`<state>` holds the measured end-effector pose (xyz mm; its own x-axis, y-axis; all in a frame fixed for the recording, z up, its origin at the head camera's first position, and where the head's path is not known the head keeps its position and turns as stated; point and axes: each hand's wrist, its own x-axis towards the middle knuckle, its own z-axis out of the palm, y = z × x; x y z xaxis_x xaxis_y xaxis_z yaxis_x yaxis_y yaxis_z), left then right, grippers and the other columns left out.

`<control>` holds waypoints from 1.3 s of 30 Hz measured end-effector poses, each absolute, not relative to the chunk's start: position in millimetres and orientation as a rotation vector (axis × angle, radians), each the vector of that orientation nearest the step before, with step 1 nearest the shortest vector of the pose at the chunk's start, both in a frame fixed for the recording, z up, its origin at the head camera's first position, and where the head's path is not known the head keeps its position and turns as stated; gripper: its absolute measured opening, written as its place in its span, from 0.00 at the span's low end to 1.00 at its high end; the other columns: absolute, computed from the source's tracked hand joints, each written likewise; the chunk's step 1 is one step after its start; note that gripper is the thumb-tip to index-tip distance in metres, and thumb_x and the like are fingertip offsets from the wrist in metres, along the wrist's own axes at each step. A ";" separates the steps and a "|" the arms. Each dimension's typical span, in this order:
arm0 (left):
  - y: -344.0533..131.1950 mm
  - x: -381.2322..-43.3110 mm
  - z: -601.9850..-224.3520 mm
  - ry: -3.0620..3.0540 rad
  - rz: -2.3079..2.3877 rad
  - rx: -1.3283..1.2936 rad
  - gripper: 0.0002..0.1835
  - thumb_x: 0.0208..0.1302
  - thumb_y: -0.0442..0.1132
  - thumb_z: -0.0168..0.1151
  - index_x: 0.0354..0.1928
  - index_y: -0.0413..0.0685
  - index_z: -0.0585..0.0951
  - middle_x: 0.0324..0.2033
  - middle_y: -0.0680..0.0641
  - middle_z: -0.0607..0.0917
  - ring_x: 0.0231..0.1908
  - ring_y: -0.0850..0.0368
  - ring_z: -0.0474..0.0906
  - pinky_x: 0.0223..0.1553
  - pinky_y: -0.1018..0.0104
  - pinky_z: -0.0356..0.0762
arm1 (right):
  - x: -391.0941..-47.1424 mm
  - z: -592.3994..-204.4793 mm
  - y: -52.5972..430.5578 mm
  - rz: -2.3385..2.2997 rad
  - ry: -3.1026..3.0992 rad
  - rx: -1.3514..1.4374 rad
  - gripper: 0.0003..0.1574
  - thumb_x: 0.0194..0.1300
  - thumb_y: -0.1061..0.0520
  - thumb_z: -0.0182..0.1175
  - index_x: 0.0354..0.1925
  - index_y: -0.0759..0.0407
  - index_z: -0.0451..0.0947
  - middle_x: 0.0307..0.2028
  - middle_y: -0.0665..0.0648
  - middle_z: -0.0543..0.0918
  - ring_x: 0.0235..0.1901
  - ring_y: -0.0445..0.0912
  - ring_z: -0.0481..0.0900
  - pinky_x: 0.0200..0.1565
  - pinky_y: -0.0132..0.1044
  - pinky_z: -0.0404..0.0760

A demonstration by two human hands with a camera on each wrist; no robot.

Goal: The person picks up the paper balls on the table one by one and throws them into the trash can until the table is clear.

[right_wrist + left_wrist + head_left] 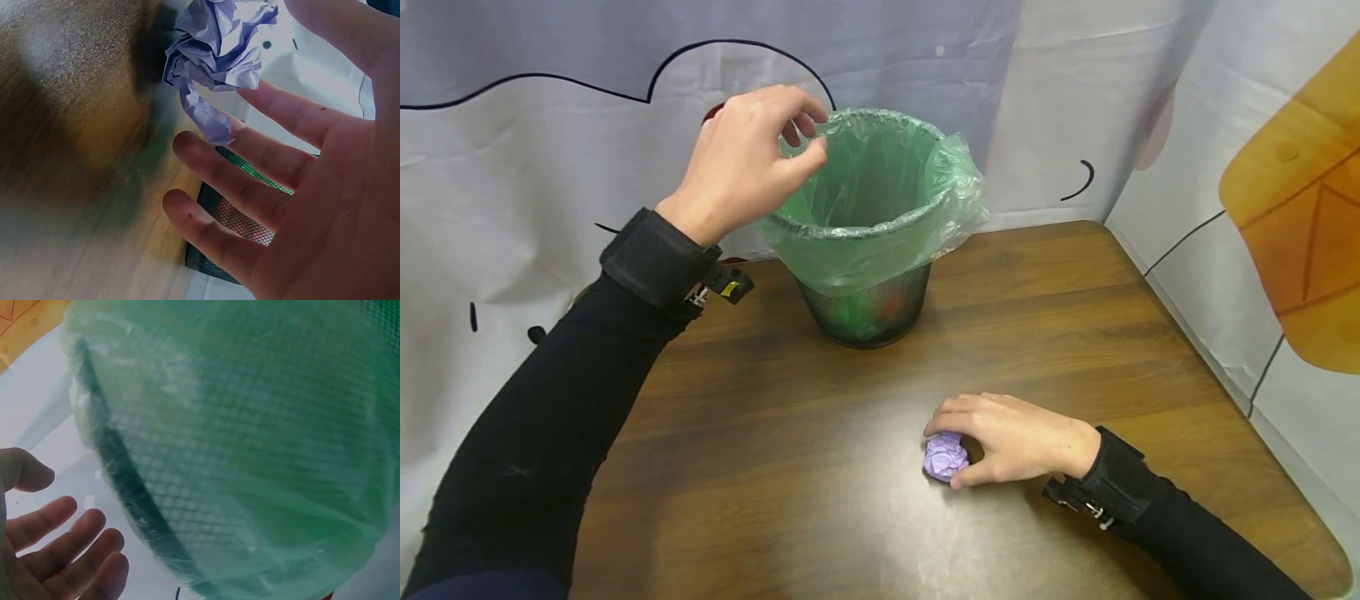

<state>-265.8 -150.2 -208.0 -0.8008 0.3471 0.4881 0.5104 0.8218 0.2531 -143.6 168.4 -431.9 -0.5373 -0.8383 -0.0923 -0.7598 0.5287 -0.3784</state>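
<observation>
A crumpled ball of purple paper [945, 456] sits at the tabletop, between the thumb and fingertips of my right hand [1011, 437]. In the right wrist view, fingertips reach behind the crumpled paper ball [215, 47]; the thumb's tip is out of frame, and the other fingers are spread. My left hand [752, 154] is raised at the left rim of a black mesh waste bin [865, 312], fingers loosely bent and holding nothing. A green plastic bag [850, 258] lines the bin and folds over its rim. The left wrist view shows the left hand [62, 550] apart from the bag.
The bin stands on a brown wooden table [775, 467] near its back edge. Something reddish shows through the mesh low in the bin. A printed white and grey cloth [1060, 108] hangs behind the table and along its right side.
</observation>
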 end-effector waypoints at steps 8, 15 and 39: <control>-156.9 -253.4 -221.1 -2.573 -0.545 -0.663 0.15 0.70 0.45 0.53 0.50 0.52 0.84 0.41 0.52 0.85 0.44 0.56 0.78 0.40 0.58 0.70 | -142.6 -432.3 165.9 -0.412 2.493 -1.356 0.36 0.57 0.34 0.70 0.61 0.41 0.77 0.55 0.39 0.78 0.55 0.36 0.75 0.57 0.43 0.77; -158.9 -239.6 -231.7 -2.526 -0.565 -0.687 0.13 0.69 0.44 0.54 0.46 0.52 0.85 0.38 0.53 0.84 0.41 0.58 0.77 0.38 0.58 0.70 | -142.7 -432.2 164.3 -0.415 2.480 -1.357 0.37 0.57 0.33 0.71 0.62 0.41 0.77 0.56 0.38 0.77 0.56 0.35 0.74 0.58 0.43 0.76; -154.7 -190.5 -280.6 -2.360 -0.560 -0.930 0.05 0.65 0.40 0.58 0.33 0.51 0.80 0.27 0.54 0.80 0.30 0.61 0.74 0.30 0.65 0.70 | -141.4 -430.8 165.6 -0.391 2.492 -1.330 0.37 0.56 0.33 0.71 0.62 0.39 0.76 0.56 0.39 0.77 0.55 0.37 0.75 0.56 0.44 0.77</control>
<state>-190.5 -154.7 -280.6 -0.6178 0.4920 0.6134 0.7153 0.6757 0.1784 -141.4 165.6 -430.8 -0.5325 -0.8372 -0.1246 -0.7587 0.5373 -0.3683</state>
